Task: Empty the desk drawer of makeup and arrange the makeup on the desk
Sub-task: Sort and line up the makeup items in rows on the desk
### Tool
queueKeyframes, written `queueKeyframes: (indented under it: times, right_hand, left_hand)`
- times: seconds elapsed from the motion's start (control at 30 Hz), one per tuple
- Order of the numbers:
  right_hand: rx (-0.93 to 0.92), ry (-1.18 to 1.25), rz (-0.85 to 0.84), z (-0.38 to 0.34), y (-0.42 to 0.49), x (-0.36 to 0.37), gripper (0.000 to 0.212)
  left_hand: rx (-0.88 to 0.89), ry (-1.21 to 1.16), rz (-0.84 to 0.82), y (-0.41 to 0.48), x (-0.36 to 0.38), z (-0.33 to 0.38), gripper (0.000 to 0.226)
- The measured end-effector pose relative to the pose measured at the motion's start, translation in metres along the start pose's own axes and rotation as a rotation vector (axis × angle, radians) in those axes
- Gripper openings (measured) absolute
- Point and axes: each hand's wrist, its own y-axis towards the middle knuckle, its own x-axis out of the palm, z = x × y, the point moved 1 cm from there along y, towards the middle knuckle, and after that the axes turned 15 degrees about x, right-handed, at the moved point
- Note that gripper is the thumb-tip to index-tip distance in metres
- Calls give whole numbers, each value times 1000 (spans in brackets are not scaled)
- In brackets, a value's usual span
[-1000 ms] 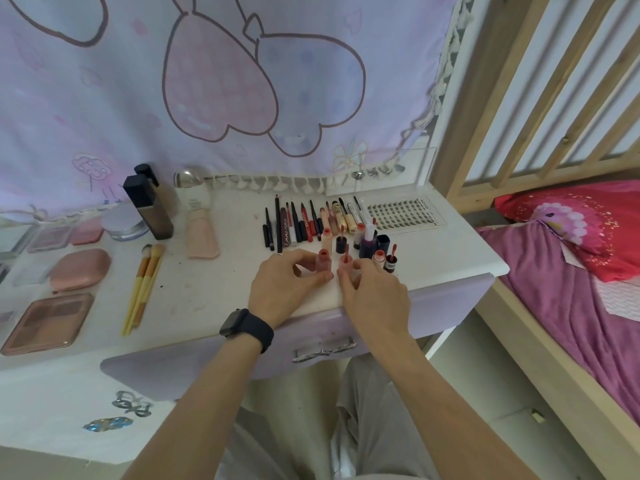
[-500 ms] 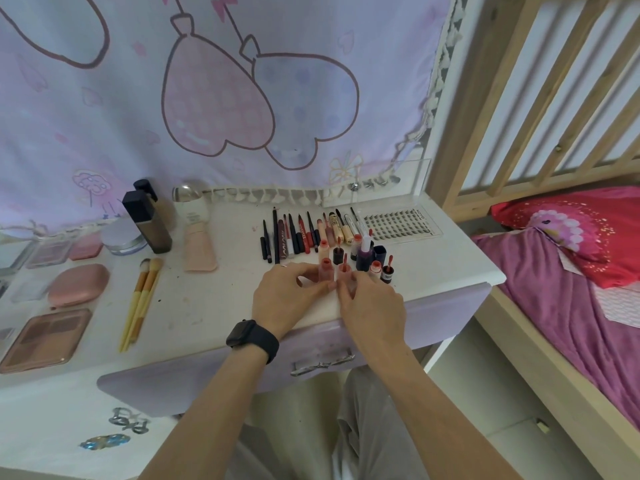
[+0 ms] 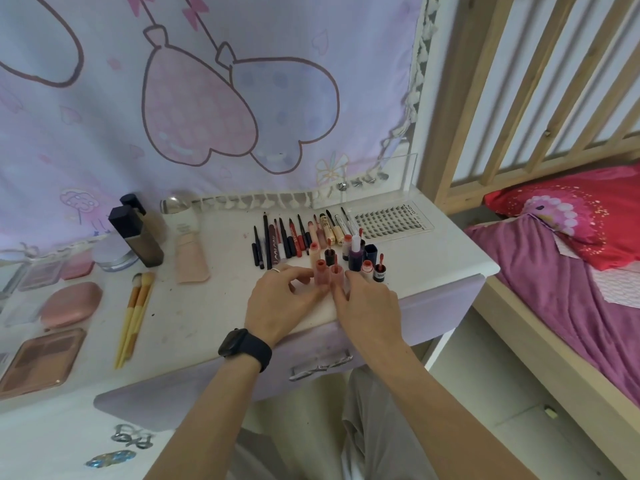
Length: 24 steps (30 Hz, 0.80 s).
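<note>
Two hands meet over a pair of small pink lip-tint bottles near the front edge of the desk (image 3: pixel 194 317). The left hand (image 3: pixel 282 303), fingers loosely curled, touches the left bottle (image 3: pixel 320 273); the right hand (image 3: pixel 367 306) has its fingertips against the right bottle (image 3: pixel 336 273). Neither hand looks clamped tight: this reads as nudging, not lifting. Compared with a second ago the hands sit in nearly the same spot, and the two bottles now stand upright, side by side and touching, so the change is a small squaring-up of this front row. Just behind them stands a cluster of other small bottles (image 3: pixel 356 256), and behind that a row of pencils and liners (image 3: pixel 294 237) lies toward the back edge, beside a lash tray (image 3: pixel 389 220) at the back right corner. Brushes (image 3: pixel 135 313), compacts (image 3: pixel 71 304) and palettes lie toward the left side. The drawer (image 3: pixel 311 362) under the front edge appears closed, which suggests emptying is done and only arranging remains.
</note>
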Motion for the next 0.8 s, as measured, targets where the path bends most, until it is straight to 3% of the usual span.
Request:
queueKeyframes:
  times: [0.5, 0.6, 0.73, 0.8]
  right_hand:
    - [48, -41, -45, -2, 3, -3, 37]
    - [22, -5, -37, -3, 0, -6, 41]
    - [-44, 48, 0, 2, -12, -13, 26]
    - [-69, 62, 23, 4, -22, -17, 28]
  left_hand:
    - [6, 80, -44, 1, 1, 3, 31]
    - [-3, 55, -71, 1, -2, 5, 33]
    - [-23, 26, -89, -6, -18, 0, 27]
    - [-46, 58, -53, -12, -33, -8, 23]
